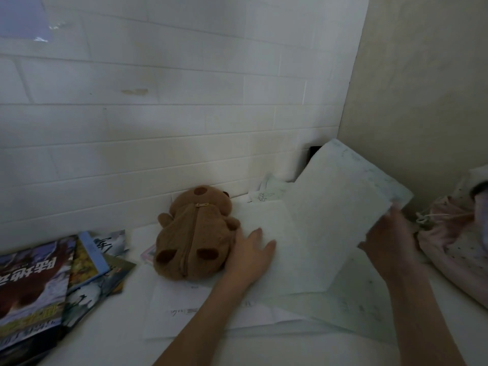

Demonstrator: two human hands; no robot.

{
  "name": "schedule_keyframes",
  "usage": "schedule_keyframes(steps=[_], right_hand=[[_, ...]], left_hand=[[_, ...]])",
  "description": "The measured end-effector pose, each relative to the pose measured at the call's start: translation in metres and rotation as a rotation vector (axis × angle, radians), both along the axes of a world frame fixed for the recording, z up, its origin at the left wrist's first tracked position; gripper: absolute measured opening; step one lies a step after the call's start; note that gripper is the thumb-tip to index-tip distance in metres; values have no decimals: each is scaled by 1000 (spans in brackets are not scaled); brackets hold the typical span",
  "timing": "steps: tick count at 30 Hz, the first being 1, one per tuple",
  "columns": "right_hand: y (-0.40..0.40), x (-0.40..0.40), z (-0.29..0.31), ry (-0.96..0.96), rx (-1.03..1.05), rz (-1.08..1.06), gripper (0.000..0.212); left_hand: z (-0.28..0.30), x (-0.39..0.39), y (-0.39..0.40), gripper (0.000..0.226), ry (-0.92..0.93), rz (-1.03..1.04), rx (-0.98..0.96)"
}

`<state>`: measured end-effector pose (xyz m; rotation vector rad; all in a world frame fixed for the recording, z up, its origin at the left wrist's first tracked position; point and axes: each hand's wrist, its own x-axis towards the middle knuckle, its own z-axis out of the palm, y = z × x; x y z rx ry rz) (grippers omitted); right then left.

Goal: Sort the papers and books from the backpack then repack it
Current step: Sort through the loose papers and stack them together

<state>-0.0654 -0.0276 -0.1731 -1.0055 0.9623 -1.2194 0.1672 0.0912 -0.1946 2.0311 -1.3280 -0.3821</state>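
A large pale sheet of paper (332, 217) is lifted at its right edge, folded up off a spread of white papers (200, 310) lying on the white surface. My right hand (388, 241) grips that raised edge. My left hand (250, 254) lies flat with fingers apart on the papers, touching the side of a brown plush bear with a zip (192, 233). A pile of colourful books (47, 283) lies at the left. No backpack is clearly identifiable in view.
A white brick-pattern wall (158, 101) stands close behind, and a beige wall (422, 88) closes the right corner. A pink dotted drawstring fabric bag (454, 244) sits at the far right. Crumpled small papers (269, 191) lie by the wall.
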Motion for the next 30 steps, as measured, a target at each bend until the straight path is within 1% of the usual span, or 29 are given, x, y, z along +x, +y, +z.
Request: schedule_keyframes(steps=[2, 4, 5, 6, 7, 8, 9, 10, 11, 12, 13, 14, 15, 16, 17, 18, 19, 21, 22, 23, 25, 26, 27, 29, 30], right_hand=[[32, 28, 11, 236, -158, 153, 24], [59, 64, 19, 524, -341, 351, 17], [69, 79, 16, 688, -416, 461, 15], [72, 89, 9, 859, -479, 495, 13], [71, 96, 1, 1018, -524, 436, 12], [64, 96, -6, 1118, -521, 319, 22], [61, 94, -9, 1196, -482, 184, 38], [57, 89, -12, 1226, -402, 38, 52], [57, 84, -12, 1206, -318, -81, 63], [53, 78, -14, 1158, -240, -134, 69], [52, 73, -13, 1101, -186, -116, 70], [51, 70, -12, 1020, -164, -54, 65], [51, 67, -9, 897, -172, 8, 56], [52, 67, -6, 732, -178, 58, 49], [54, 68, -4, 560, -177, 94, 45], [55, 67, -1, 427, -174, 102, 43], [55, 67, 0, 361, -179, 64, 40], [54, 66, -2, 359, -217, -102, 33], [52, 64, -5, 353, -211, -161, 31], [51, 62, -6, 330, -194, -174, 30], [49, 60, -8, 347, -154, -83, 28], [48, 59, -9, 415, -147, -29, 24], [46, 58, -9, 497, -158, -23, 20], [44, 54, -6, 670, -213, -161, 19], [43, 49, -2, 741, -202, -246, 24]], left_hand=[[7, -2, -2, 42, 161, 1, -149], [15, 3, 0, 21, 354, 54, -364], [18, 7, 1, 18, 508, 73, -435], [24, 10, 3, 19, 689, 84, -470], [25, 13, 3, 23, 835, 80, -460], [24, 15, 3, 25, 875, 69, -436], [22, 16, 2, 25, 781, 61, -398], [18, 16, 2, 26, 668, 41, -355], [13, 16, 2, 38, 590, 9, -298], [9, 14, 3, 59, 562, -35, -231], [6, 13, 3, 77, 504, -62, -159], [5, 11, 3, 90, 415, -89, -116], [5, 10, 3, 98, 337, -95, -92], [5, 9, 3, 101, 309, -78, -112], [6, 10, 3, 101, 344, -59, -164], [9, 12, 4, 101, 456, -50, -250], [13, 15, 5, 101, 616, -31, -330], [22, 17, 10, 105, 909, -12, -425], [24, 19, 11, 105, 969, -5, -406], [23, 20, 11, 104, 983, -18, -361], [20, 21, 11, 97, 987, -68, -263], [18, 20, 10, 89, 985, -70, -236], [17, 18, 9, 76, 959, -47, -238], [16, 15, 8, 51, 801, 25, -292], [15, 14, 7, 44, 714, 51, -316]])
